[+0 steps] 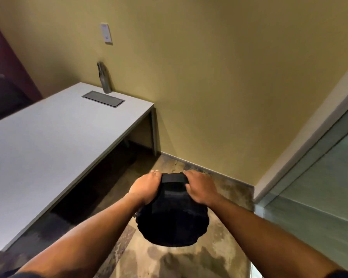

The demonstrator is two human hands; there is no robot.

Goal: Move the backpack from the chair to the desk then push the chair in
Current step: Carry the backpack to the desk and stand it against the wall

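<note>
A black backpack (pixel 172 215) hangs in the air above the floor, low in the middle of the view. My left hand (pixel 147 185) grips its top on the left side and my right hand (pixel 201 187) grips its top on the right side, both around the carry strap. The white desk (pixel 48 141) stretches along the left, its near edge about a forearm's length left of the backpack. The chair the backpack came from is not in view.
A grey metal bottle (pixel 104 78) stands at the desk's far end by the yellow wall, next to a grey cable hatch (pixel 103 98). A dark chair (pixel 2 95) sits beyond the desk at far left. A glass partition (pixel 317 187) closes the right side.
</note>
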